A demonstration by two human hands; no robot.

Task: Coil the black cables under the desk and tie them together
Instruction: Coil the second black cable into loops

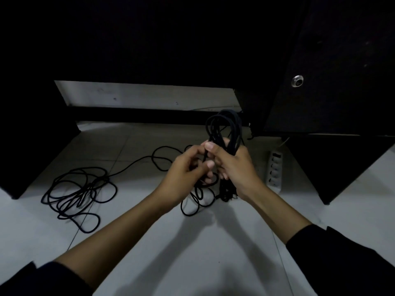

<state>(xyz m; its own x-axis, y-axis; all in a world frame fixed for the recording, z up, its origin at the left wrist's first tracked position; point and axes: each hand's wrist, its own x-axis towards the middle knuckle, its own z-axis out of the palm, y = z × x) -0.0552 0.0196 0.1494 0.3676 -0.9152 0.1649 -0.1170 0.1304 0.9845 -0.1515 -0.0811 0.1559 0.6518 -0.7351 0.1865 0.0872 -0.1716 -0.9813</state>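
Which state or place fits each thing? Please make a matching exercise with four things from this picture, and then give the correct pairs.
Things:
1. cable bundle
2. loose cable
3. power strip
4. left hand

States or places:
A. white, lying on the floor to the right of the hands
B. spread in tangled loops on the floor at the left
C. pinching a single strand beside the bundle
D. gathered in loops, gripped by the right hand

Pairs: 1-D, 2-B, 3-A, 4-C
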